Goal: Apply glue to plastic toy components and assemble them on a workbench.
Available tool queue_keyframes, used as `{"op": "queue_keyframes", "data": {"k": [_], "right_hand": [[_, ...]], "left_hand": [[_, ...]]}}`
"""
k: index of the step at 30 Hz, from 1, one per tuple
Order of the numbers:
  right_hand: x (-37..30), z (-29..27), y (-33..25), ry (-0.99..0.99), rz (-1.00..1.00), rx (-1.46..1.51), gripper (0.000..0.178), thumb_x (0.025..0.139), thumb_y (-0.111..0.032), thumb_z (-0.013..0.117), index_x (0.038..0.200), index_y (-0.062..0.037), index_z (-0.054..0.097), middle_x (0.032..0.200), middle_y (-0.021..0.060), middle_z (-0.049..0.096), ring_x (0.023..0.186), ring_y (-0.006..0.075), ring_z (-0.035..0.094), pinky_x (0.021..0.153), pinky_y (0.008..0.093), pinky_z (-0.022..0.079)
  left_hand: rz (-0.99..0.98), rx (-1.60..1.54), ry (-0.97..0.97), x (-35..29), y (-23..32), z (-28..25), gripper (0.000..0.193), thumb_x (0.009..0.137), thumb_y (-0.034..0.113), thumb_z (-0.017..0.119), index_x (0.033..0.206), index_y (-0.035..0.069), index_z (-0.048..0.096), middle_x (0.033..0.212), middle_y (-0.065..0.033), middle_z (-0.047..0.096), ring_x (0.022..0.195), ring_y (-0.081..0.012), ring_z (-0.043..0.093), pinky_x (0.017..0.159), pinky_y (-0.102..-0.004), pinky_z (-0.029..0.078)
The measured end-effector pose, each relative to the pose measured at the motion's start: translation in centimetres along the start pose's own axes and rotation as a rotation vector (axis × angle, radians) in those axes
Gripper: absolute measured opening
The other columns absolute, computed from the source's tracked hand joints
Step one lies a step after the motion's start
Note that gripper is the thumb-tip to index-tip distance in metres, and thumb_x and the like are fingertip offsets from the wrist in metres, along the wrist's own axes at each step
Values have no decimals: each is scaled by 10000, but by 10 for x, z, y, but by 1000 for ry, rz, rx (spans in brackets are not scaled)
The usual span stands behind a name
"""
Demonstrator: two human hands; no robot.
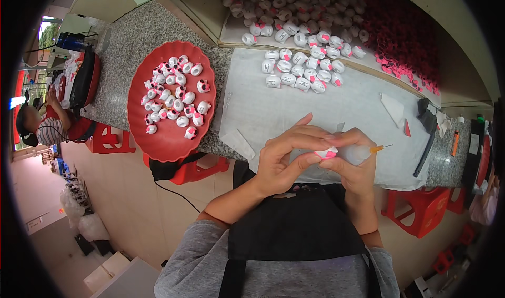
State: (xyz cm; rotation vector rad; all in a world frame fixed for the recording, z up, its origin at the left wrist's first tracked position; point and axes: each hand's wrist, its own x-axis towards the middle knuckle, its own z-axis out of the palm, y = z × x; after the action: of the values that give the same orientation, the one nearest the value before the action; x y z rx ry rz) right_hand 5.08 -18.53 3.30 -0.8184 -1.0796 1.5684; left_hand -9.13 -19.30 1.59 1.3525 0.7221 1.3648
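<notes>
A small white-and-pink toy head (327,153) is pinched between the fingertips of both my hands above the papered worktop. My left hand (284,158) is closed on it from the left, thumb below and fingers above. On the other side my right hand (355,174) touches the same piece with its thumb and a fingertip. That right hand also keeps a translucent squeeze bottle (355,154) in its palm, its orange needle tip (376,149) pointing right. Fingers partly cover both the head and the bottle.
A red scalloped tray (138,135) at left holds several similar heads. Rows of white heads (300,72) lie beyond my hands, with a heap of them (294,3) and pink pieces (400,51) on the shelf. A black strip-like tool (427,140) lies right. Another person (47,122) sits far left.
</notes>
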Motion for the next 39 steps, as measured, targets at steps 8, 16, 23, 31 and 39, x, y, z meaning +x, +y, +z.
{"op": "queue_keyframes", "data": {"k": [8,16,23,31,39], "right_hand": [[0,-1,-2,11,74,49,232,599,12,663,797,7,542,739,65,557,675,99,519,600,214,413],[-1,1,-2,26,96,42,250,603,21,655,825,4,541,719,47,548,661,83,511,569,187,397],[-3,-3,2,1,103,-36,254,636,45,598,879,13,531,746,52,546,683,83,510,579,184,401],[-3,1,6,28,68,62,209,646,39,584,844,40,514,842,116,551,755,139,539,654,253,460],[1,0,4,0,102,114,237,652,28,586,878,34,515,733,90,558,644,117,546,535,192,427]], "left_hand": [[-12,11,-42,1,0,-3,146,733,76,525,868,21,508,888,-146,553,909,-248,506,937,-459,153],[-50,-48,-74,0,2,-5,194,732,59,521,912,-6,497,939,-155,531,945,-243,483,939,-454,158],[-53,-93,-1,-3,1,0,208,728,25,502,930,-20,479,953,-162,521,949,-238,476,947,-458,138],[-64,-88,35,-5,0,1,210,722,8,494,930,-17,480,951,-159,523,950,-238,475,949,-456,132],[-129,-152,44,-2,-1,0,203,713,22,527,909,-9,489,919,-137,542,923,-229,492,949,-464,136]]}}
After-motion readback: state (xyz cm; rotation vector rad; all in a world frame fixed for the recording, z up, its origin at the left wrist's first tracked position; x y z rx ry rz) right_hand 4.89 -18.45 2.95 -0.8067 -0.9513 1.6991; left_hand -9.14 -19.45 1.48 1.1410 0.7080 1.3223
